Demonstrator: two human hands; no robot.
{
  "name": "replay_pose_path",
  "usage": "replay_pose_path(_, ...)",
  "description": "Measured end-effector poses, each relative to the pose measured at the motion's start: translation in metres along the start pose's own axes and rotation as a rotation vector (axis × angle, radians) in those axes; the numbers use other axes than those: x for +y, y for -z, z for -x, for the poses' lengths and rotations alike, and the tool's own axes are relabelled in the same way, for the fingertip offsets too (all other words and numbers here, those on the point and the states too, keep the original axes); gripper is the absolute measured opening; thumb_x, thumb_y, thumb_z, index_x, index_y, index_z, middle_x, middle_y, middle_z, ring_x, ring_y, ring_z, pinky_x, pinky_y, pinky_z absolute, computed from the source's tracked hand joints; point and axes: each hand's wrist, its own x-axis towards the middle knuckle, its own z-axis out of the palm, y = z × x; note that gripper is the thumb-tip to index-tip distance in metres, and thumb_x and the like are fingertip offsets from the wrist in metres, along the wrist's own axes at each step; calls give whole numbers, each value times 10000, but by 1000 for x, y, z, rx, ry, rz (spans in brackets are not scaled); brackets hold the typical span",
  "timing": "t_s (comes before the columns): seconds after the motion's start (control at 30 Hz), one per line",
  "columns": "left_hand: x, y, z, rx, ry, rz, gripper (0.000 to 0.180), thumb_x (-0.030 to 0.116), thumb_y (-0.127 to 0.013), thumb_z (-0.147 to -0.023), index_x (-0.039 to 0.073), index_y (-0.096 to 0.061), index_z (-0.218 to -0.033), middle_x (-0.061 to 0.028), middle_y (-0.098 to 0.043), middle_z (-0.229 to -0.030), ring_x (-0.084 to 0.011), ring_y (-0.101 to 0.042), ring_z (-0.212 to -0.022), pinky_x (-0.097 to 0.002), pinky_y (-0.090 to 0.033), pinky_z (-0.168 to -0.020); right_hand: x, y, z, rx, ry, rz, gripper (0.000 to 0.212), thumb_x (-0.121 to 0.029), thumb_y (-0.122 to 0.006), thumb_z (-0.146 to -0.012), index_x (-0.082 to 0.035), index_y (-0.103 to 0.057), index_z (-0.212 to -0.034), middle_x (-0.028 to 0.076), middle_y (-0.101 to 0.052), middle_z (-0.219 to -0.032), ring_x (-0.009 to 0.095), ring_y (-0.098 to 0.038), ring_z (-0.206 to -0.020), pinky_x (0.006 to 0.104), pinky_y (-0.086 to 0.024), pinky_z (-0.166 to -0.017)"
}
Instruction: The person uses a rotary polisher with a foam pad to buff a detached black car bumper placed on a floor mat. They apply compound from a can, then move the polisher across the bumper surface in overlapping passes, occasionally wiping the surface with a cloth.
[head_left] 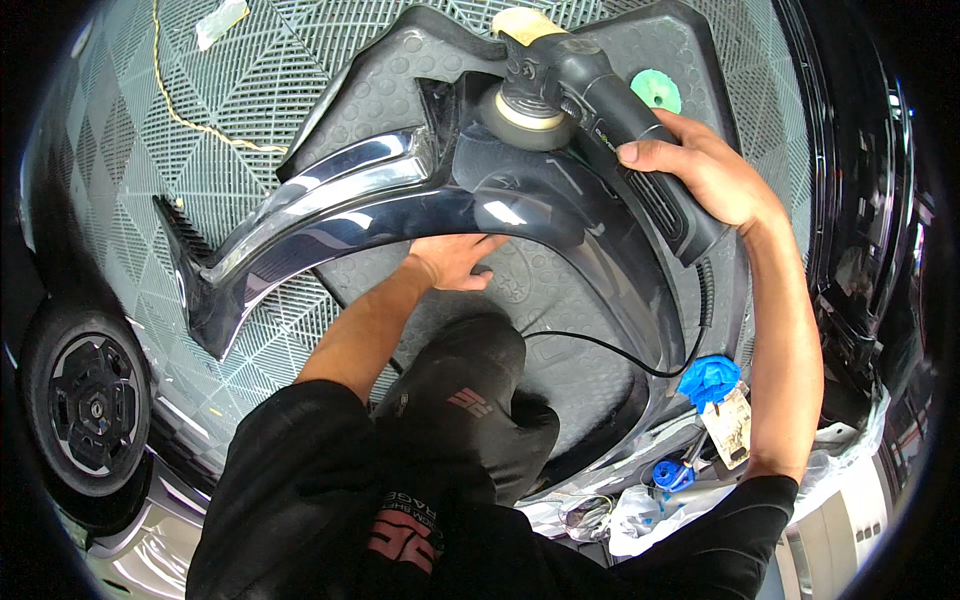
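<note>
Grid-tile floor (290, 60), pale grey-green, fills the bkgd of a workshop scene; a dk, dimpled mat (365, 110) covers its middle. Lying across the mat, in front of the seated or crouching person, is a big curved car panel (540, 215), glossy blk w/ a bluish tint, its L end out over the tiles. The panel arches from lower L, up over the middle and down the R side; bright white reflections streak its L arm and a sharp highlight sits nr the center. The upper L strip looks mirror-like, w/ a raised edge; the far L end is duller, w/ a toothed blk fringe. At L, a car wheel (95, 405) w/ a dk multi-spoke face.

A blk power polisher (585, 85) is over the panel's upper middle, its round pad, w/ a pale band, facing down; can't tell if pad & surface touch. The R hand (705, 170) is wrapped round the polisher's body, thumb on top. A blk cable (705, 290) trails from the rear end. The L hand (452, 262) is at the panel's inner edge, thumb apart from the fingers; some fingertips are hidden, so can't tell their grip.

Smaller items: a crumpled blue cloth (710, 380), lower R, and a green disc (645, 85) just beyond the polisher.
</note>
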Motion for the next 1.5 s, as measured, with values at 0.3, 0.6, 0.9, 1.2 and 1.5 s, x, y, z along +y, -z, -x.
replay_pose_path(0.3,1,0,-1,-49,13,11,782,555,-535,-958,147,-330,-1593,-186,-573,-1417,-335,-622,-1254,-404,-487,-1076,-11,-21,-8,38,142,145,672,-486,-743,-829,-5,-678,-1294,171,-746,-1087,257,-704,-1039,338,-509,-952)
replay_pose_path(0.6,1,2,-1,-64,7,-20,785,572,-516,-966,159,-309,-1600,-182,-592,-1391,-326,-638,-1231,-397,-501,-1061,-2,-10,1,46,93,136,668,-492,-745,-832,3,-682,-1277,181,-741,-1089,250,-705,-1011,354,-512,-937)
replay_pose_path(0.9,5,7,-2,-69,35,-6,768,579,-518,-962,175,-335,-1589,-171,-622,-1343,-327,-664,-1181,-411,-537,-1006,3,-4,-3,-15,86,62,675,-504,-738,-827,19,-691,-1252,178,-741,-1086,243,-697,-1018,338,-497,-948)
replay_pose_path(1.2,3,3,-1,-53,61,14,732,554,-562,-942,201,-386,-1559,-155,-625,-1334,-319,-673,-1161,-413,-545,-977,8,-11,-9,5,141,93,699,-522,-733,-826,12,-684,-1275,183,-737,-1105,250,-696,-1025,335,-500,-947)
replay_pose_path(1.5,3,0,-1,36,18,-27,730,527,-587,-931,187,-394,-1547,-147,-629,-1321,-319,-673,-1154,-405,-542,-981,29,6,11,22,-26,-89,674,-466,-744,-839,45,-655,-1271,167,-738,-1065,200,-707,-934,311,-534,-860)
